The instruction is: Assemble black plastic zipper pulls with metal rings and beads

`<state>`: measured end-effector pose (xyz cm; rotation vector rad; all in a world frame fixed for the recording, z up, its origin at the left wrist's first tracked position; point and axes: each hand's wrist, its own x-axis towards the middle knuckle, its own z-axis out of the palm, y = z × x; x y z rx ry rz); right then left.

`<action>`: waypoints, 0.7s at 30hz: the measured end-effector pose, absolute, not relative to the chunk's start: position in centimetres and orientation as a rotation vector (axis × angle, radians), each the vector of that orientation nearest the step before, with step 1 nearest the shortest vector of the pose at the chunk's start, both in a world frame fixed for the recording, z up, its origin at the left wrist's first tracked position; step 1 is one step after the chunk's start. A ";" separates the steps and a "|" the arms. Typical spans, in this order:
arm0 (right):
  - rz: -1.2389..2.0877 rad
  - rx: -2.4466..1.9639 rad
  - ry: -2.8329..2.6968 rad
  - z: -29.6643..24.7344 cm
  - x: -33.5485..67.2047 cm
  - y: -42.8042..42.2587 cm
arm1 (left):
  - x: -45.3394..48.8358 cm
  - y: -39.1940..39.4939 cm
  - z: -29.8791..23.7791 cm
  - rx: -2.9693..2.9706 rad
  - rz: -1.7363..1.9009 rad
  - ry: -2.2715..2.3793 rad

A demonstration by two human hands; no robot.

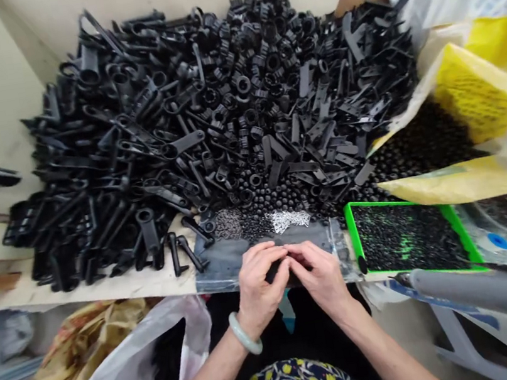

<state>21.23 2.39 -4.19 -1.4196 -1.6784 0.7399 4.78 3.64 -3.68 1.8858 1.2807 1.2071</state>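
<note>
My left hand and my right hand meet at the table's near edge, fingers curled together around a small black plastic part, mostly hidden between them. A pale green bangle circles my left wrist. Just beyond my fingers lie a small heap of silver metal pieces and a heap of tiny dark springs or rings on a clear plastic sheet. A huge pile of black plastic levers and collars fills the table behind.
A green-rimmed tray of tiny black bits sits at right, beside a yellow bag spilling black beads. A grey tube crosses the lower right. A white plastic bag with black parts hangs below the table at left.
</note>
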 end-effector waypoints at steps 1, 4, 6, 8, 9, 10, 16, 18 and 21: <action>0.743 -1.404 -1.697 -4.3 21.4 2.5 | 4.8 3.7 -3.8 1.881 1.201 1.298; 0.775 -1.345 -1.789 -4.0 22.0 2.9 | 4.8 3.8 -4.0 1.876 1.194 1.312; 0.808 -1.321 -1.839 -3.7 22.3 3.1 | 4.7 3.8 -4.1 1.874 1.199 1.309; 0.832 -1.331 -1.842 -3.5 22.5 3.1 | 4.7 3.8 -4.1 1.873 1.197 1.314; 0.843 -1.343 -1.830 -3.6 22.6 3.0 | 4.7 3.8 -4.1 1.874 1.192 1.318; 0.854 -1.357 -1.815 -3.6 22.6 3.0 | 4.7 3.8 -4.1 1.875 1.184 1.324; 0.925 -1.411 -1.754 -3.7 22.9 2.7 | 5.0 4.0 -3.8 1.896 1.146 1.360; 0.931 -1.424 -1.768 -3.4 22.9 2.6 | 5.0 4.0 -3.8 1.896 1.147 1.355; 0.859 -1.422 -1.807 -3.0 22.9 2.5 | 5.0 4.0 -4.0 1.897 1.150 1.350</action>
